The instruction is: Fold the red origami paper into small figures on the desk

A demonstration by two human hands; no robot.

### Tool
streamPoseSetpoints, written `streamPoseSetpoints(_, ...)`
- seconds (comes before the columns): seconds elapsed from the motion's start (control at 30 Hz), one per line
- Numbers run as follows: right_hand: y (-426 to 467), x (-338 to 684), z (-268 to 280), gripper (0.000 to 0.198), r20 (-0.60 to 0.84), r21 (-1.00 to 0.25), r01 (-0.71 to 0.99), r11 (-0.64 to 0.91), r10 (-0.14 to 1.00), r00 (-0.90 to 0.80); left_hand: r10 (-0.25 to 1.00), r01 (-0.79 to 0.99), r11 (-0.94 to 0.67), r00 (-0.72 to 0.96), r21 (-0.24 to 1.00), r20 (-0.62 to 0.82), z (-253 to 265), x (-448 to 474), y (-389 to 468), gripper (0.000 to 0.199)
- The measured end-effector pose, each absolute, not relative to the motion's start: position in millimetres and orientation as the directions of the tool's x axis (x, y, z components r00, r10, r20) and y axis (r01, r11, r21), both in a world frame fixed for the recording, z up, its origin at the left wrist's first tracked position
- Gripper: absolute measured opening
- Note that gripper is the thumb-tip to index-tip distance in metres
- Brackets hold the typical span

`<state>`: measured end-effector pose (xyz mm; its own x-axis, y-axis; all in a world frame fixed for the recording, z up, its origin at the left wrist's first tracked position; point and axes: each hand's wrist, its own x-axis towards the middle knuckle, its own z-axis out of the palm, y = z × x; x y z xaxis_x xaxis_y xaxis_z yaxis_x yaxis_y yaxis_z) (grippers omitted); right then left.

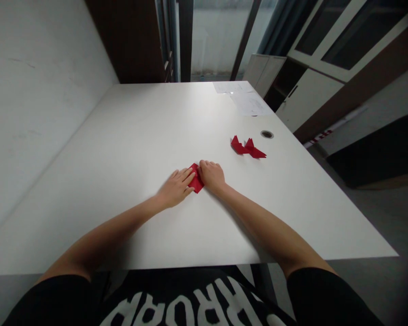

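A small folded piece of red paper (196, 183) lies flat on the white table, its lower tip pointing toward me. My left hand (177, 186) rests flat with fingers stretched out over the paper's left side. On the right side, my right hand (211, 175) has its fingers curled and pressed down at the paper's edge. The curled fingertips are partly hidden, and so is the part of the paper under both hands.
Two folded red paper figures (238, 146) (255, 150) stand close together to the right. A round cable hole (267, 134) is near the table's (139, 131) right edge. Printed sheets (250, 103) lie at the far right corner. A wall (47, 81) runs along the left.
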<state>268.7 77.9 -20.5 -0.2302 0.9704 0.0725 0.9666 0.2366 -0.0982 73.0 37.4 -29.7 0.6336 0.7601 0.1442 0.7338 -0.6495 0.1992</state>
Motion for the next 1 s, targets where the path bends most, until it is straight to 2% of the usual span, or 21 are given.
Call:
streamPoseSetpoints(0.13, 78.0, 268.1, -19.4, 0.030, 0.074, -0.088, 0.969, 0.229, 0.972, -0.223, 0.775, 0.762, -0.630, 0.631, 0.149, 0.049, -30.9, 70.8, 31.8, 0.070)
streamPoseSetpoints(0.33, 78.2, 268.6, -18.4, 0.035, 0.061, -0.084, 0.976, 0.203, 0.978, -0.198, 0.804, 0.798, -0.589, 0.595, 0.131, -0.009, -29.5, 73.2, 29.0, 0.073)
streamPoseSetpoints(0.73, 84.5, 271.0, -14.5, 0.042, 0.009, -0.064, 0.983, 0.170, 0.985, -0.170, 0.833, 0.824, -0.552, 0.552, 0.126, 0.036, -27.3, 71.6, 30.0, 0.067)
streamPoseSetpoints(1.0, 88.0, 284.8, -18.7, 0.034, 0.104, -0.102, 0.984, 0.147, 0.985, -0.137, 0.812, 0.805, -0.584, 0.576, 0.106, 0.099, -24.1, 76.9, 34.6, 0.067)
